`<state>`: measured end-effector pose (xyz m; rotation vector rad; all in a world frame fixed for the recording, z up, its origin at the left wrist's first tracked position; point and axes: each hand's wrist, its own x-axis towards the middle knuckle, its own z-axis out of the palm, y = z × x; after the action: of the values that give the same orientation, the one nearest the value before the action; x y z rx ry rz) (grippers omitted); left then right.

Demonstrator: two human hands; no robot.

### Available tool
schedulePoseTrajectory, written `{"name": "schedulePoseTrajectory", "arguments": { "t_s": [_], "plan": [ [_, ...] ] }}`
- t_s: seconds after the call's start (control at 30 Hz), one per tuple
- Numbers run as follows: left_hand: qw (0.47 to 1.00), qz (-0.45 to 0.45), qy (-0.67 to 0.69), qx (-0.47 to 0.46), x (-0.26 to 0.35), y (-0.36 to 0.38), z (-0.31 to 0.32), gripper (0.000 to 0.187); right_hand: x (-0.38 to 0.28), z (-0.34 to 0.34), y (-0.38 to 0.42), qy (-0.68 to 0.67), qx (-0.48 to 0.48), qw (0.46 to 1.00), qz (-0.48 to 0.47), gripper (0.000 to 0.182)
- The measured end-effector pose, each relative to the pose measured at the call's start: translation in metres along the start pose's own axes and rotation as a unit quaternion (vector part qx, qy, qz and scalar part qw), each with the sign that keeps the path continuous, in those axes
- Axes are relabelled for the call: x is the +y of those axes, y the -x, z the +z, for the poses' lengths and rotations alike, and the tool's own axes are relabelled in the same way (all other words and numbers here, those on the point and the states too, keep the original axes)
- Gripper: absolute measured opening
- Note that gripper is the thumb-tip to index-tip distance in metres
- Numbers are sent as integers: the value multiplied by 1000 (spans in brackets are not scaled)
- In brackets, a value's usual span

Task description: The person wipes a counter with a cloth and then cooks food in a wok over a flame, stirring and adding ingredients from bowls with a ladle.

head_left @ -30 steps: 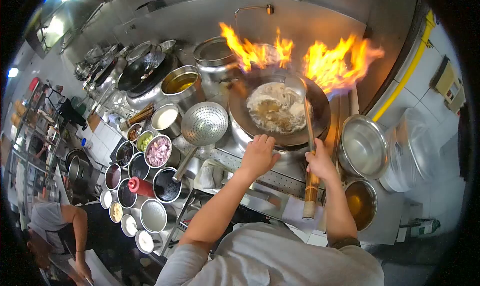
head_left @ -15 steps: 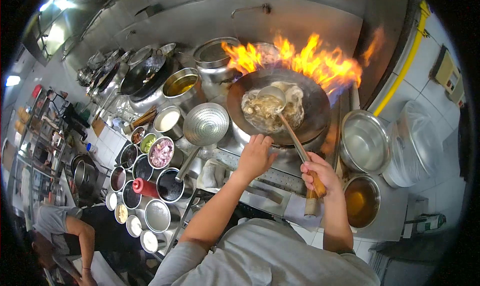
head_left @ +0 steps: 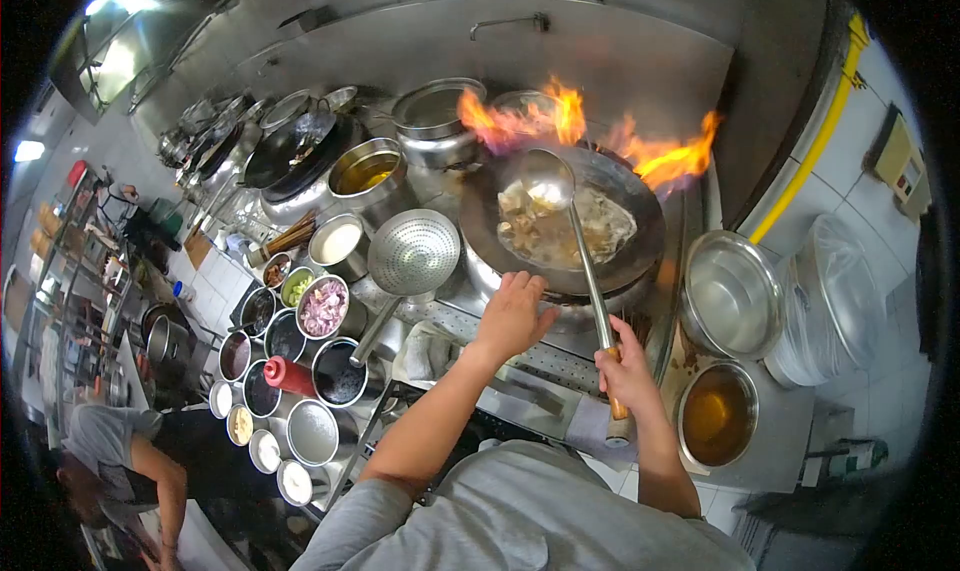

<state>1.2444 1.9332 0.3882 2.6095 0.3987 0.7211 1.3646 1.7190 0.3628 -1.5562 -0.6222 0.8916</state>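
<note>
My right hand (head_left: 628, 366) is closed around the wooden-ended handle of a long ladle (head_left: 588, 261). The ladle's round bowl (head_left: 548, 179) is over the upper part of a dark wok (head_left: 630, 201), overlapping the food in this view. Pale, wet-looking pieces of food (head_left: 570, 233) in brownish liquid lie in the wok. Flames (head_left: 665, 151) rise behind its far rim. At the wok's near left rim is my left hand (head_left: 514, 313), palm down, fingers extended and thumb apart. A wooden handle end (head_left: 619, 429) shows below my right hand.
A perforated strainer (head_left: 414, 253) rests left of the wok. Seasoning pots, a bowl of chopped purple onion (head_left: 325, 307) and a red squeeze bottle (head_left: 288, 375) stand further left. Steel bowls (head_left: 732, 296) sit at right. Another person (head_left: 140, 461) is at lower left.
The ladle has come up from the food, its bowl moving toward the wok's far side. Flames have shrunk and split apart. My left hand stays in the same place.
</note>
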Motion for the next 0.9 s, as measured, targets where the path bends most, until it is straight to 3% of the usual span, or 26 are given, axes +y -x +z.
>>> {"name": "schedulePoseTrajectory", "arguments": {
  "t_s": [0.17,0.2,0.33,0.43,0.53,0.67,0.8,0.9],
  "plan": [
    [999,22,6,23,2,6,-3,50,-5,-11,-16,150,95,982,-68,63],
    [999,35,11,39,5,9,-4,54,-21,-13,-15,154,100,983,-2,63],
    [992,-44,22,118,10,55,7,65,-9,-37,-42,236,116,964,-31,60],
    [992,-108,50,47,-22,98,42,55,-46,-34,-42,96,30,992,76,60],
    [958,-197,-12,-206,-45,122,53,40,-51,-21,-48,-10,-34,995,92,44],
    [979,-138,-43,-143,-50,128,61,31,-52,-15,-44,-219,-86,964,125,33],
    [981,-131,-54,-133,-50,129,62,30,-27,-27,-37,-463,-170,858,141,29],
    [980,-136,-55,-138,-45,130,59,28,-30,-29,-27,-455,-182,861,136,23]
  ]
}}
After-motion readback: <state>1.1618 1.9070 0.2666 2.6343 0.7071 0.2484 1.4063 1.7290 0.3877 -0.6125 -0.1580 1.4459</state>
